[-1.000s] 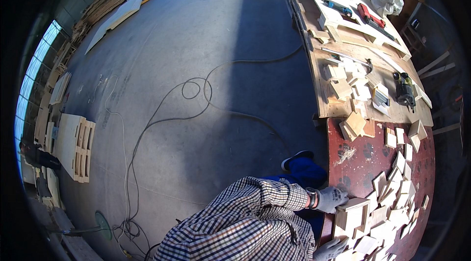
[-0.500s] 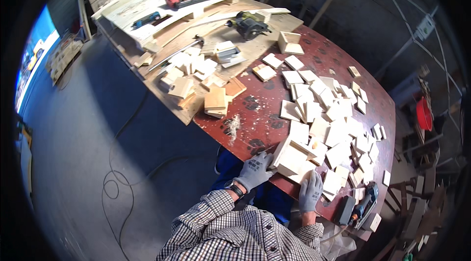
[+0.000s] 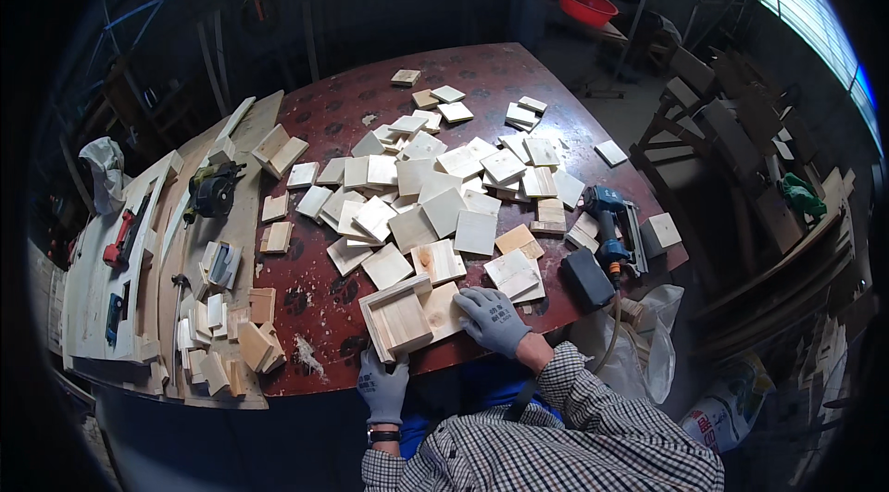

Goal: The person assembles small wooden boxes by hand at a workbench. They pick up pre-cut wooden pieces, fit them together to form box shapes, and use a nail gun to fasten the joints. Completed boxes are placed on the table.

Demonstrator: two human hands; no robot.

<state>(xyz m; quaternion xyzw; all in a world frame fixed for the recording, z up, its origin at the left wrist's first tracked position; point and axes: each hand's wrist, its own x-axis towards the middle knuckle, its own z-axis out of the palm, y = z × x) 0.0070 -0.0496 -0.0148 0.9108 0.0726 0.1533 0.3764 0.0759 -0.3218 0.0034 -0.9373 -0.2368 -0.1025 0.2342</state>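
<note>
A small wooden box (image 3: 400,318) with raised sides sits tilted at the near edge of the red table. My left hand (image 3: 383,386), in a grey glove, grips the box's near lower corner; its fingertips are partly hidden under the wood. Against the box's right side lies a flat pale wooden board (image 3: 442,309). My right hand (image 3: 494,319), gloved too, has its fingers bent over that board's right edge. Just beyond my right hand are two stacked square wooden boards (image 3: 515,274). A knotted board (image 3: 437,261) lies behind the box.
Many loose wooden squares (image 3: 423,179) cover the table's middle. A blue nail gun (image 3: 609,228) with a hose lies at the right, near a wooden block (image 3: 660,234). Sawdust (image 3: 308,355), more wood blocks (image 3: 259,346) and a green power tool (image 3: 213,190) are on the left.
My view has swung to the right. The box stays at the table's near edge with my left hand on its near corner. My right hand has shifted onto the edge of the flat board.
</note>
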